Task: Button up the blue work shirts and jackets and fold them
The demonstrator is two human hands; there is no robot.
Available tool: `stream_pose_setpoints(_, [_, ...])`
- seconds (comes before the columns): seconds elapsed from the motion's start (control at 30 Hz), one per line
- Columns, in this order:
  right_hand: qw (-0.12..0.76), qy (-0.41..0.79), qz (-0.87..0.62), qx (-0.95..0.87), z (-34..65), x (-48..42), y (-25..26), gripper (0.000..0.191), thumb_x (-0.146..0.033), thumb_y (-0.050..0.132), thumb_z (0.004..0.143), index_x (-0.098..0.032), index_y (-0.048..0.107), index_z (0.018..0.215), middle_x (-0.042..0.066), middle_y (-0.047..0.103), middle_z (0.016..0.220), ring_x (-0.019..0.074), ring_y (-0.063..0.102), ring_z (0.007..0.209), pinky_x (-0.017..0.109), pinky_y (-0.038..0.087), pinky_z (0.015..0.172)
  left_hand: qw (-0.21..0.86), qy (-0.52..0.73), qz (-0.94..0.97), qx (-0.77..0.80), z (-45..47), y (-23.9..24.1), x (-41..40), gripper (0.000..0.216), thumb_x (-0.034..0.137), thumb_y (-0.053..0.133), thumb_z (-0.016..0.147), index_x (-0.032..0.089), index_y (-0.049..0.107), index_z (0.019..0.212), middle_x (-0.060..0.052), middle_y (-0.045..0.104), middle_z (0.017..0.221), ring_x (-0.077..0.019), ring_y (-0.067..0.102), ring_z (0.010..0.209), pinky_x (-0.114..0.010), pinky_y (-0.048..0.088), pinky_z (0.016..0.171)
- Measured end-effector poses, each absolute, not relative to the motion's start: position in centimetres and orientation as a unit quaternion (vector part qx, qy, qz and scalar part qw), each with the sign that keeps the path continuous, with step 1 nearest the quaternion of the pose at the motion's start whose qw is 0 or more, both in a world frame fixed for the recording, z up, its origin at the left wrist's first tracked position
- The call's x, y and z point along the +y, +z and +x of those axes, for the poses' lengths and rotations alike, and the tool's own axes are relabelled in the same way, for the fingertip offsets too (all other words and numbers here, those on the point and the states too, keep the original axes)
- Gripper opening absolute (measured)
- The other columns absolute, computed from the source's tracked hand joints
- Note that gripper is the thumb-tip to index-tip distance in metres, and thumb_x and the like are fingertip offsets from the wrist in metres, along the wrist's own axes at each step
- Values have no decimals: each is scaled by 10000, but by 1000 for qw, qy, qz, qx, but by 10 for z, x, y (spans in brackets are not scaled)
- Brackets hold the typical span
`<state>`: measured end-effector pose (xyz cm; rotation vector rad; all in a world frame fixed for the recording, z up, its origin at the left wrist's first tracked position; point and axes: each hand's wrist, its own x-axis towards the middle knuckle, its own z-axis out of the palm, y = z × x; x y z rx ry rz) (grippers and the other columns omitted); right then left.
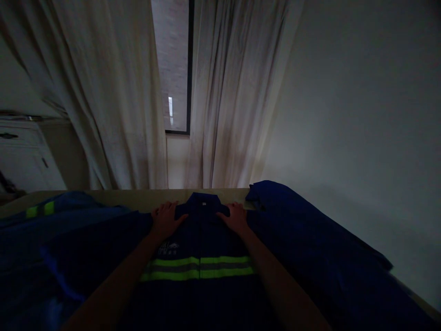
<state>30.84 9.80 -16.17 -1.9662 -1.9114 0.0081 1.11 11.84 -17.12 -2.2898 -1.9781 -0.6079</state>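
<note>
A dark blue work jacket [198, 243] lies spread out, front side up, with its collar pointing away from me. Across its chest run yellow-green and grey reflective bands, and a pale logo sits on the left of the chest. My left hand [166, 218] rests on the jacket's left shoulder area, fingers spread flat. On the opposite shoulder lies my right hand [236, 217], also flat with the thumb apart. Both thumbs point inward toward the collar. The lower part of the jacket fades into shadow between my forearms.
Other blue clothing [79, 202] with a yellow-green band lies at the left. More dark blue fabric [292, 207] is heaped at the right against the wall [361, 138]. Behind the bed-like surface [113, 196] hang curtains [234, 101]. A white cabinet [27, 147] stands far left.
</note>
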Motion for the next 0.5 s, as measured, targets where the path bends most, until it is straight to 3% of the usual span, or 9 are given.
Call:
stream_pose_setpoints(0.13, [170,9,-707,-686,315,94,-150,527,-618,715,838,-205,734,1164,140,673,1197,351,551,1187,456,370,981,-6,-241,-745,-622,10,-165,117,407,535,596,908,224,682,1155,-127,679,1240,-336,575,1224,-518,347,1065])
stream_pose_setpoints(0.3, [148,46,-670,-726,325,93,-118,303,-411,747,846,-194,738,1059,95,716,1118,306,601,1114,406,378,940,-62,-279,-727,-624,12,-145,118,285,468,645,867,232,682,1023,-56,751,1018,-304,663,1080,-484,355,1055])
stream_pose_setpoints(0.4, [150,103,-612,-769,333,86,-89,261,-356,765,814,-185,726,1007,57,738,1022,247,651,970,328,425,838,-108,-253,-763,-584,1,-112,117,324,513,652,837,217,673,969,-36,745,950,-275,687,962,-384,445,892])
stream_pose_setpoints(0.5, [140,200,-544,-803,345,68,-55,311,-364,832,726,-191,722,959,37,742,965,219,669,877,279,456,736,-148,-147,-839,-502,-21,-71,108,304,495,712,762,226,679,899,-6,737,896,-246,682,885,-314,455,777])
